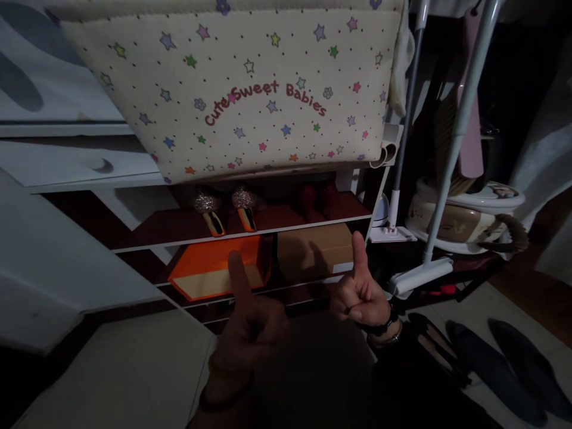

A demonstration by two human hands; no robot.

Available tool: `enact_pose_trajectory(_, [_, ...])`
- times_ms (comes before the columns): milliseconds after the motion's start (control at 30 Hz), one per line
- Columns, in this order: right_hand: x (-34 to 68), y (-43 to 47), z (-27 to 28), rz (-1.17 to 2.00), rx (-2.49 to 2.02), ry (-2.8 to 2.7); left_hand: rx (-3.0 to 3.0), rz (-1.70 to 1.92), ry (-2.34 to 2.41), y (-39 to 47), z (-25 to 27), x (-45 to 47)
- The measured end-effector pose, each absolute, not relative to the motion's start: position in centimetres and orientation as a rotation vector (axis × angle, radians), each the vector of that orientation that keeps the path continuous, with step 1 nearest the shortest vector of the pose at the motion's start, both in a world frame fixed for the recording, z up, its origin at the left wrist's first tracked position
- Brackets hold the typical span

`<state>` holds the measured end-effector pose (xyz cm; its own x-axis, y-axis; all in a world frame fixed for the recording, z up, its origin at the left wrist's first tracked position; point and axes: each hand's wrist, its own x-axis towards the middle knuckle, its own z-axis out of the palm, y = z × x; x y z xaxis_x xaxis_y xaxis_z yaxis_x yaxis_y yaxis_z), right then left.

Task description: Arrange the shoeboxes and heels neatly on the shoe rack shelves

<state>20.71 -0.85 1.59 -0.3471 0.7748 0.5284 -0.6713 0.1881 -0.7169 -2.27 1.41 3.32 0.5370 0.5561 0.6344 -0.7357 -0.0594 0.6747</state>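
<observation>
My left hand (pixel 254 325) is in front of the shoe rack, index finger stretched up and the other fingers loosely curled. Nothing is in it. Behind its fingertip, apparently apart from it, an orange box (pixel 214 262) lies on the lower shelf. My right hand (pixel 361 292) makes the same pointing shape and is empty too. A brown cardboard box (pixel 308 250) sits just behind it to the left, with a hand-shaped shadow on its front. Glittery shoes with gold heels (pixel 243 205) stand on the shelf above, beside dark red shoes (pixel 315 199).
A cream fabric cover (pixel 268 53) printed "Cute Sweet Babies" hangs over the rack. At right are a white-headed floor tool (pixel 422 277), a pink-handled brush (pixel 471 119) and a round lidded container (pixel 447 217). Dark shoes (pixel 496 369) lie on the floor. A white drawer (pixel 84 161) is at left.
</observation>
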Motion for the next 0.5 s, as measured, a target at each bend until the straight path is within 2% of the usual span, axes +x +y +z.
enact_pose_trajectory(367, [20.1, -0.2, 2.7, 1.467, -0.162, -1.141, 1.099, 0.946, -0.048, 2.0, 3.8, -1.6])
enact_pose_trajectory(500, [19.0, 0.4, 2.4, 1.449, -0.301, -1.048, 1.115, 0.916, 0.101, 3.3, 2.2, -0.8])
